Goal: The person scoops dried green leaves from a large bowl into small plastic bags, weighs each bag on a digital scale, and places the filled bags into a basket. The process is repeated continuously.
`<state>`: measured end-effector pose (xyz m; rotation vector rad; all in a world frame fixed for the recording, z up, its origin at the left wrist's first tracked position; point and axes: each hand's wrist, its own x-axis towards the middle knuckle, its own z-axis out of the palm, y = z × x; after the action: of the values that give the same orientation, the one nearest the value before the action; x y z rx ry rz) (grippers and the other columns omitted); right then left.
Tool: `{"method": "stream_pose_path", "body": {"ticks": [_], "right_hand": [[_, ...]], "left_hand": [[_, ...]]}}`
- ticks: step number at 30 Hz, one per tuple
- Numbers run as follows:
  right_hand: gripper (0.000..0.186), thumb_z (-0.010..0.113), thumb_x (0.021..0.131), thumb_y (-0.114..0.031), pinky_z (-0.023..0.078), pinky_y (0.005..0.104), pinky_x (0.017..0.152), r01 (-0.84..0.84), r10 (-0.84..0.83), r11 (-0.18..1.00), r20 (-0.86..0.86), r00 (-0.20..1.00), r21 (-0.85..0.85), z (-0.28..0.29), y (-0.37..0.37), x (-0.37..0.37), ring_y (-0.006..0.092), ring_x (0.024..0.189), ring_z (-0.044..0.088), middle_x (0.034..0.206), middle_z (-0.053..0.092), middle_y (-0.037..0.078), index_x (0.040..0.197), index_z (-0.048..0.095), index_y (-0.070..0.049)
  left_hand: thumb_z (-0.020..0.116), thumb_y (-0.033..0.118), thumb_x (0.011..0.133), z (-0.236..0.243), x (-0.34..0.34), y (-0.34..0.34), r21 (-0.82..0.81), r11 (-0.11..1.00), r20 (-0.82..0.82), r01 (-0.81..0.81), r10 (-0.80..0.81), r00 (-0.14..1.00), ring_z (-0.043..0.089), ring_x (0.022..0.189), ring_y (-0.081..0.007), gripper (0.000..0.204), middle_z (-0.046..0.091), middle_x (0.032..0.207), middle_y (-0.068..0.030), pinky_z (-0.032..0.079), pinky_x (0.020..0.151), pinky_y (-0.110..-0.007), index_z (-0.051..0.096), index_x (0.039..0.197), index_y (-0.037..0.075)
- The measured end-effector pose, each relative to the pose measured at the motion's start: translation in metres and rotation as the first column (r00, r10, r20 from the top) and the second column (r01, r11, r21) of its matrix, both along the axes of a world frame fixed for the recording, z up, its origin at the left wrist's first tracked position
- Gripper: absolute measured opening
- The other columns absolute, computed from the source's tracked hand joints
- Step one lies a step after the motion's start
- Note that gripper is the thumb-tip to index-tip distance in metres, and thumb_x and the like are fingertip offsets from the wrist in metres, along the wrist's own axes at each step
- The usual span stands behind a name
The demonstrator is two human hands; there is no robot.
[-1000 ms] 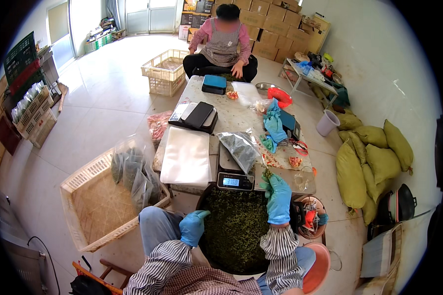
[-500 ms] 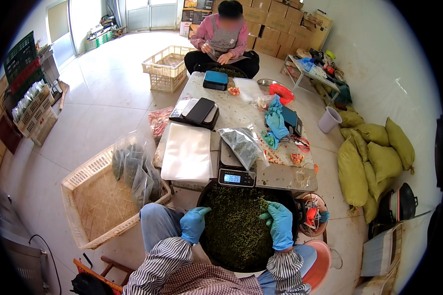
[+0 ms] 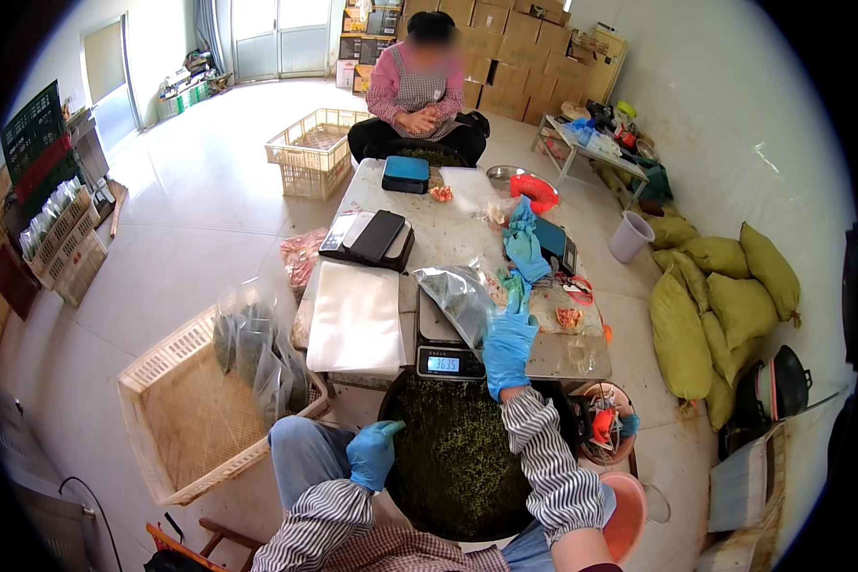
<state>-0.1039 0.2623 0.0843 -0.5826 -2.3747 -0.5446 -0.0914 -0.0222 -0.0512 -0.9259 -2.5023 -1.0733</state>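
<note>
Nearest you, your left hand (image 3: 372,455) in its blue glove rests on the near-left rim of the big round basin (image 3: 396,505) of dark green leaves (image 3: 453,458) that sits on your lap side of the table, its fingers curled loosely together over the edge. Your right hand (image 3: 508,345), also gloved in blue, reaches past the far rim of the basin to the digital scale (image 3: 445,355), and its fingers, pressed together, lie against the clear plastic bag (image 3: 459,297) of dark leaves that lies on the scale's platform; whether they pinch the bag you cannot tell from here. Just left of the scale lies a flat stack of white bags (image 3: 357,317), and to your left on the floor stands a pale plastic crate (image 3: 195,419) holding filled bags. Further along the table sit a black machine (image 3: 372,240), crumpled blue gloves (image 3: 524,246) and a red bowl (image 3: 534,191). At the far end another person (image 3: 418,95) sits with hands clasped, beside a second pale crate (image 3: 313,151).
</note>
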Motion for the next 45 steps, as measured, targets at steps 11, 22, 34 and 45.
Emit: {"method": "stream_pose_path", "body": {"ticks": [11,22,34,45], "right_hand": [[0.014,0.076,0.079,-0.017,0.047,0.0443,0.087,-0.376,0.287,0.857,-0.28,0.916,-0.352,0.025,0.009,0.019,0.0321,0.099,0.059,0.106,0.064,0.015,0.087,0.075,-0.006],[0.028,0.083,0.073,-0.026,0.048,0.0471,0.09,-0.172,0.253,0.816,0.073,0.965,-0.552,0.059,-0.03,0.091,0.0357,0.107,0.061,0.118,0.066,0.022,0.087,0.076,-0.004],[0.025,0.079,0.075,-0.025,0.045,0.0466,0.097,-0.168,0.101,0.916,-0.194,0.976,-0.366,-0.029,0.017,0.012,0.0326,0.113,0.057,0.12,0.065,0.015,0.09,0.075,-0.005],[0.024,0.078,0.084,-0.013,0.052,0.0347,0.089,-0.419,-0.012,0.425,-0.468,0.884,-0.802,0.017,0.006,0.081,0.0257,0.1,0.064,0.107,0.069,0.012,0.099,0.072,0.004]], "left_hand": [[0.06,0.005,0.086,-0.006,-0.001,-0.004,0.006,1.0,0.01,0.002,-0.002,1.0,0.07,0.082,-0.0249,0.031,0.075,0.1,-0.0019,0.057,0.067,-0.036,0.079,0.104,0.021],[0.067,0.004,0.083,0.002,0.0,-0.005,0.006,1.0,0.023,-0.004,0.004,1.0,0.072,0.083,-0.0239,0.027,0.076,0.1,-0.0033,0.058,0.071,-0.033,0.079,0.101,0.019],[0.061,0.004,0.085,-0.002,0.001,-0.001,0.022,1.0,0.031,0.015,-0.016,0.999,0.071,0.085,-0.024,0.032,0.076,0.103,-0.0014,0.058,0.07,-0.034,0.079,0.105,0.023],[0.064,0.005,0.085,0.001,0.001,0.0,0.0,1.0,0.002,0.008,-0.008,1.0,0.072,0.083,-0.0247,0.026,0.076,0.1,-0.0037,0.058,0.07,-0.034,0.079,0.101,0.019]]}}
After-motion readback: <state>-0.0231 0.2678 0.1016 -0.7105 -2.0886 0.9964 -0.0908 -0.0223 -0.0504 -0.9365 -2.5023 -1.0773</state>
